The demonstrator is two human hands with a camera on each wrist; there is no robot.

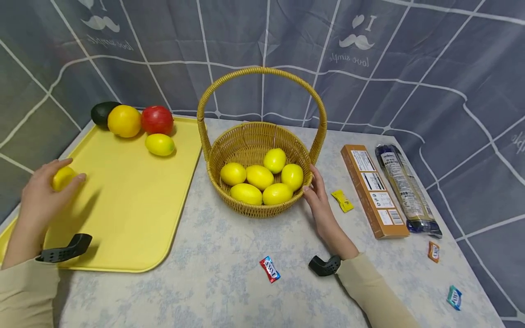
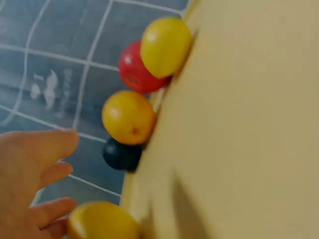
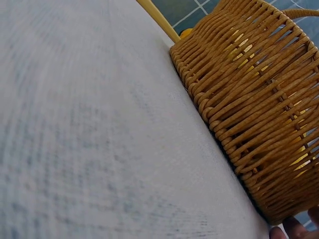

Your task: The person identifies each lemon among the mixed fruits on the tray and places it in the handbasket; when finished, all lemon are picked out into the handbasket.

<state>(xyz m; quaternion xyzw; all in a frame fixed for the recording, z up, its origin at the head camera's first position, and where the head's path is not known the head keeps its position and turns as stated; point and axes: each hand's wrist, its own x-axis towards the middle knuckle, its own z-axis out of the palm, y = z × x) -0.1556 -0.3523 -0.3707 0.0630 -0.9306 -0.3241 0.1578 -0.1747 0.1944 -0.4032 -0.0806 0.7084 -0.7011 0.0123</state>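
Note:
My left hand [image 1: 41, 196] curls round a yellow lemon [image 1: 61, 177] at the left edge of the yellow tray [image 1: 135, 214]; the same lemon [image 2: 102, 221] shows by my fingers [image 2: 47, 211] in the left wrist view. My right hand [image 1: 317, 193] rests with straight fingers against the right side of the wicker basket [image 1: 254, 207], which holds several lemons [image 1: 259, 176]. In the right wrist view the basket wall [image 3: 249, 104] fills the right side and a fingertip [image 3: 296, 230] shows at the bottom edge.
At the tray's far end lie a dark avocado [image 1: 102, 113], an orange [image 1: 124, 120], a red apple [image 1: 157, 120] and a lemon [image 1: 160, 144]. Right of the basket lie a brown box [image 1: 373, 191], a dark packet [image 1: 404, 189] and several wrapped sweets [image 1: 269, 269].

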